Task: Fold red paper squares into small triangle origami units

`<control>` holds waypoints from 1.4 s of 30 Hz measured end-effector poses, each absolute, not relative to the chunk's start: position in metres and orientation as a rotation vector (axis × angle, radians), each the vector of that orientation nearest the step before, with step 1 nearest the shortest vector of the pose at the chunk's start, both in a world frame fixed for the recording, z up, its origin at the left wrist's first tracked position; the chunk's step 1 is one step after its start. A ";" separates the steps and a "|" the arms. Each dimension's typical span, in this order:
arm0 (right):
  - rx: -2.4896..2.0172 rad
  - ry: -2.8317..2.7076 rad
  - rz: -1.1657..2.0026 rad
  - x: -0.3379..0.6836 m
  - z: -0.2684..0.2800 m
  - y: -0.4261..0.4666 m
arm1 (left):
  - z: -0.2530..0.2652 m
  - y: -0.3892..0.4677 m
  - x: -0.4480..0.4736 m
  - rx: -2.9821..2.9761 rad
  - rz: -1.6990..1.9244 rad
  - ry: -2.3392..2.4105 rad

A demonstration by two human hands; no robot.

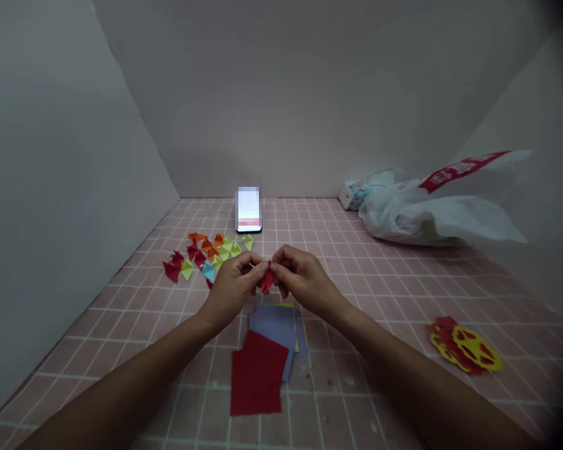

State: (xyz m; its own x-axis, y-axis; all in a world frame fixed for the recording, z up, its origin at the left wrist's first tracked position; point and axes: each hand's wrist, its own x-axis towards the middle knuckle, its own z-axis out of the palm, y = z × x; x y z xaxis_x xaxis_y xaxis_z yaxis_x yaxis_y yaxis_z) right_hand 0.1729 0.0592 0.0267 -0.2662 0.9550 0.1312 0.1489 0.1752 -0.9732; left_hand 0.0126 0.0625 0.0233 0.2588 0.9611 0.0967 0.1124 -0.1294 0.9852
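Note:
Between my two hands, a small piece of folded red paper (267, 282) is pinched just above the table. My left hand (234, 281) grips its left side with thumb and fingers. On the other side, my right hand (304, 275) pinches its upper right edge. Parts of the folded paper are covered by my fingertips. Below the hands lies a stack of purple and yellow paper sheets (272, 322), with red paper (258, 375) overlapping its front. Left of my left hand sit several small folded paper figures (211, 250) in red, orange, yellow and blue.
A lit phone (248, 209) stands upright near the back wall. At the back right, a white plastic bag (417, 215) lies beside a small box (349, 195). Red and yellow paper cut-outs (476, 347) are piled on the right. A wall (75, 187) borders the left side.

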 end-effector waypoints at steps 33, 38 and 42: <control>-1.061 -1.644 1.075 0.173 0.030 0.057 | 0.029 0.060 0.014 1.372 1.206 1.072; -0.975 -1.677 1.100 0.173 0.025 0.057 | 0.030 0.062 0.014 1.354 1.276 1.063; -0.913 -1.709 1.093 0.172 0.025 0.057 | 0.033 0.061 0.015 1.311 1.277 1.030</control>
State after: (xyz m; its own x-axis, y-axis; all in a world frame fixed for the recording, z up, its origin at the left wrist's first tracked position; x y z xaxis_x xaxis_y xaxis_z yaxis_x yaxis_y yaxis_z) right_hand 0.1725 0.0571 0.0251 -0.3372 0.8971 0.2854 0.1174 0.3409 -0.9327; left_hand 0.0147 0.0612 0.0325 0.0813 0.9856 0.1483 -0.0639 -0.1434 0.9876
